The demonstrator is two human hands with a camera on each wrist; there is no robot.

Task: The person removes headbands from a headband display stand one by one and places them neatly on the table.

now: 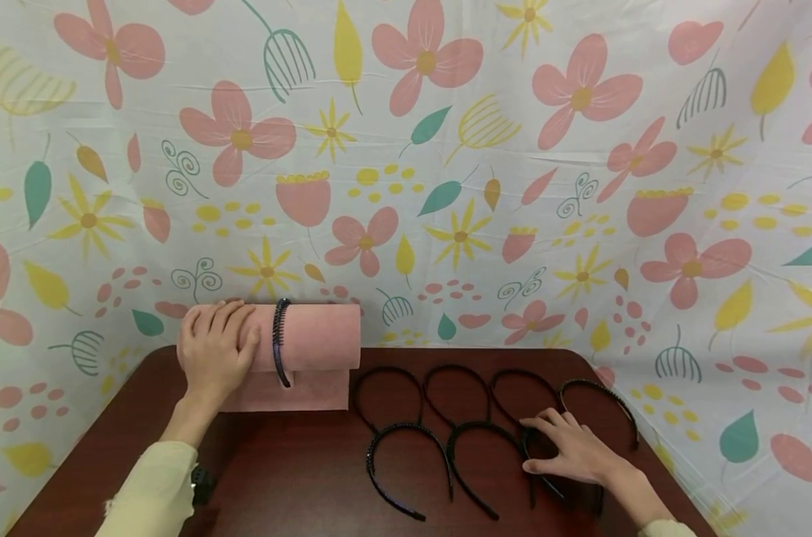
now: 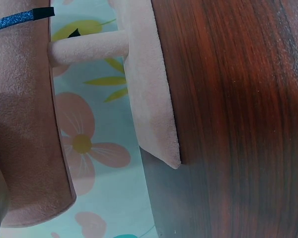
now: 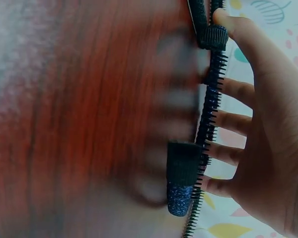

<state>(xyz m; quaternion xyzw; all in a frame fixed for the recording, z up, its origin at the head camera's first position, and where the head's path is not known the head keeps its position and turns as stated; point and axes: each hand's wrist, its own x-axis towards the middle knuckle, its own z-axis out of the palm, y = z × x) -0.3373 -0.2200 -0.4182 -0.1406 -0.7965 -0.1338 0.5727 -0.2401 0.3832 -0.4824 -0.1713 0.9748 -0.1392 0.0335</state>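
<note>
A pink, velvety headband stand, a thick roll on a post and flat base, stands at the back left. My left hand holds the roll's left end, fingers curved over the top and thumb on the front. One dark blue, toothed headband sits around the roll, right of this hand; its glittery end shows in the left wrist view. At the table's right, my right hand grips a dark toothed headband, thumb at one side and fingers behind it. The fingertips are partly hidden.
Several dark headbands lie in two rows on the brown table, among them a front one and one at the back right. A flower-patterned cloth hangs behind the table. A dark object is beside my left sleeve.
</note>
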